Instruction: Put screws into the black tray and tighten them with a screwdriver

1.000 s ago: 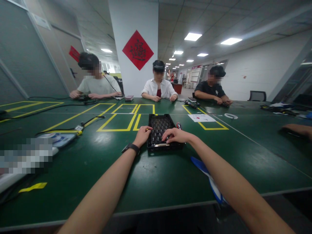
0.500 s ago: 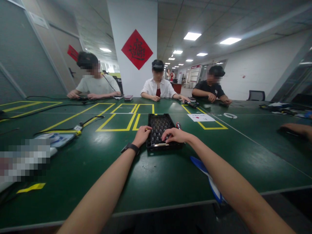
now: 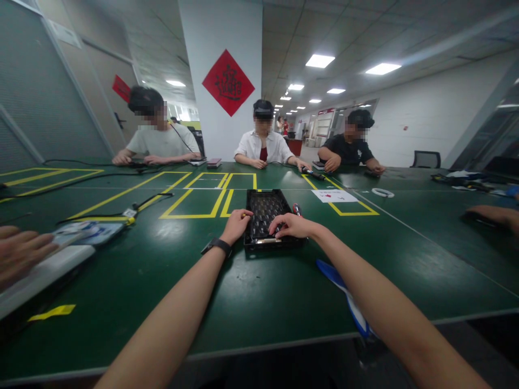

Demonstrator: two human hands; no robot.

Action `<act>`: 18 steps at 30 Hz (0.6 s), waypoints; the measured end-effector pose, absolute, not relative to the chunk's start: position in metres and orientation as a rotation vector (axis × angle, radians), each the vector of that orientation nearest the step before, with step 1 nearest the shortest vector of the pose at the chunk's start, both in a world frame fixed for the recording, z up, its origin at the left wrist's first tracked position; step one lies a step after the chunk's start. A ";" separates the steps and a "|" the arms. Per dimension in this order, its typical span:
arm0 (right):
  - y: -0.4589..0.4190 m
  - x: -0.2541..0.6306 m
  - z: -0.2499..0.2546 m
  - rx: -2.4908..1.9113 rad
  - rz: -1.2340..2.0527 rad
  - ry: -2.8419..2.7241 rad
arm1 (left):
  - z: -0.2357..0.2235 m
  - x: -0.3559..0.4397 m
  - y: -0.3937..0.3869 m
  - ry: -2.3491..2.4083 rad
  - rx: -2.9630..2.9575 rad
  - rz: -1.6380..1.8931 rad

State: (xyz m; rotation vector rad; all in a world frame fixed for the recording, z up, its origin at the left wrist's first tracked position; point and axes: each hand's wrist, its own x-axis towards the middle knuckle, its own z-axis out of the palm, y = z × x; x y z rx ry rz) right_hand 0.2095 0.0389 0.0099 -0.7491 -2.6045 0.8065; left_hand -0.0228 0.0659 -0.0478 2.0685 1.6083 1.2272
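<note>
A black case (image 3: 266,206) with rows of small pockets and dark pieces lies on the green table before me. My left hand (image 3: 238,224) is at its left edge, thumb and fingers pressed together, with a small yellowish spot between them that I cannot make out. My right hand (image 3: 290,225) bends over the case's near right part. Its fingertips are closed low inside the case, and what they hold is hidden. Just beyond that hand, at the case's right side, a red-and-black handle (image 3: 297,209) shows.
A blue-and-white flat object (image 3: 344,294) lies partly under my right forearm. Printed paper (image 3: 334,195) and a white ring (image 3: 383,193) lie to the right. On the left are a white power strip (image 3: 52,275), cables and another person's hand (image 3: 22,251). Three people sit opposite.
My hands and the case look the same. Another person's hand now shows at the left, where the earlier picture is blurred. Opposite, the black-shirted person's arm has moved left and down.
</note>
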 end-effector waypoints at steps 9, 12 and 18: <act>0.038 0.210 0.010 -0.731 0.821 -2.598 | -0.048 -0.023 0.065 1.602 2.078 1.218; 0.038 0.209 0.010 -0.724 0.809 -2.609 | -0.047 -0.023 0.065 1.606 2.062 1.233; 0.040 0.209 0.009 -0.739 0.793 -2.611 | -0.048 -0.023 0.066 1.590 2.053 1.249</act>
